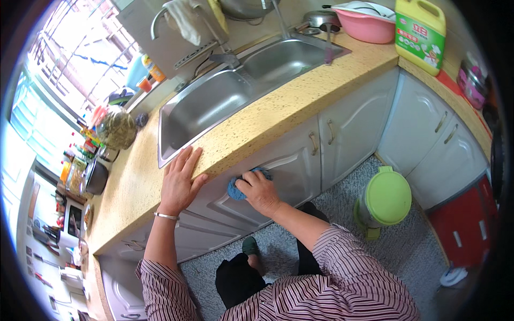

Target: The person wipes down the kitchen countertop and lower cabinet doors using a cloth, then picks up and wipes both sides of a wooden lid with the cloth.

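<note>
My right hand (pixel 259 191) grips a crumpled blue cloth (pixel 237 190) and presses it against the upper part of a white cabinet door (pixel 289 172) with a raised panel. Part of the cloth is hidden under my fingers. On the speckled yellow countertop (pixel 241 138), my left hand (pixel 180 180) rests flat with its fingers apart, close to the front corner of the double-bowl stainless steel sink (pixel 204 108). It holds nothing. A metal door handle (pixel 313 143) sits to the right of the cloth.
A lidded green bin (pixel 387 196) stands on the grey floor to my right. A yellow detergent jug (pixel 419 38) and a pink basin (pixel 365 25) occupy the back right counter. Along the left counter are a black pot (pixel 96 177), a large jar (pixel 117 127) and several bottles.
</note>
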A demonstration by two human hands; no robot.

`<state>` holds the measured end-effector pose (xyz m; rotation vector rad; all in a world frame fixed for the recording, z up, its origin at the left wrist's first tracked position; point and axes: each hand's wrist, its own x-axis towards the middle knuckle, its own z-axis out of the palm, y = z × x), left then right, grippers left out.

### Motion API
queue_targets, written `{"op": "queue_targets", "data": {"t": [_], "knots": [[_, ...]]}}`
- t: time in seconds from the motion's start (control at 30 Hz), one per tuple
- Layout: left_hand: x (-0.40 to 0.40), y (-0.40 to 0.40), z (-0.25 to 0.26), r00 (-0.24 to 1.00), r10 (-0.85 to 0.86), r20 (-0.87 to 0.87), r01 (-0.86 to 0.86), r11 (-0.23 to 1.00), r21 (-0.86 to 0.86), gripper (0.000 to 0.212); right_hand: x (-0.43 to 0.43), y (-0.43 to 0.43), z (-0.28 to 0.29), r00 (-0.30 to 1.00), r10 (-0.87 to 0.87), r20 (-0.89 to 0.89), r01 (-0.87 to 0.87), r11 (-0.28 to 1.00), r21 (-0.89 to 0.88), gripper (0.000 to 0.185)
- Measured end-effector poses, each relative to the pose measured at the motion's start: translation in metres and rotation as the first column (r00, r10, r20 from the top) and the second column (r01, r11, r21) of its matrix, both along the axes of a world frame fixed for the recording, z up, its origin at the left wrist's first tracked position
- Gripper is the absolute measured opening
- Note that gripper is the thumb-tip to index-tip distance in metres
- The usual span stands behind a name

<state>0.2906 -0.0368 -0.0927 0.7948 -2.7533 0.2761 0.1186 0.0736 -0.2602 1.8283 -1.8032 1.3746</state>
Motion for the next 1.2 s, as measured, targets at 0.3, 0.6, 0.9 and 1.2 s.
{"op": "queue_targets", "data": {"t": [0.3,0.6,0.9,1.2], "knots": [[-0.005,0.006,-0.001,0.999,0.013,0.033,-0.014,0.999,0.037,0.067,-0.089,0.024,-0.047,0.97,-0.168,0.178,0.191,0.974,-0.12,0.035],[-0.011,0.007,-0.006,0.999,0.023,0.031,-0.025,0.998,0.05,0.067,-0.166,0.064,-0.142,0.863,-0.304,0.403,0.286,0.952,0.104,0.037],[-0.007,0.002,0.0,0.998,-0.019,0.053,0.019,1.0,-0.001,0.067,-0.265,0.083,-0.013,0.65,-0.135,0.748,0.451,0.86,-0.237,0.044],[-0.068,0.037,0.026,0.987,-0.06,0.148,0.057,0.998,0.023,0.081,-0.243,0.043,-0.119,0.734,-0.385,0.559,0.522,0.847,-0.103,0.03]]}}
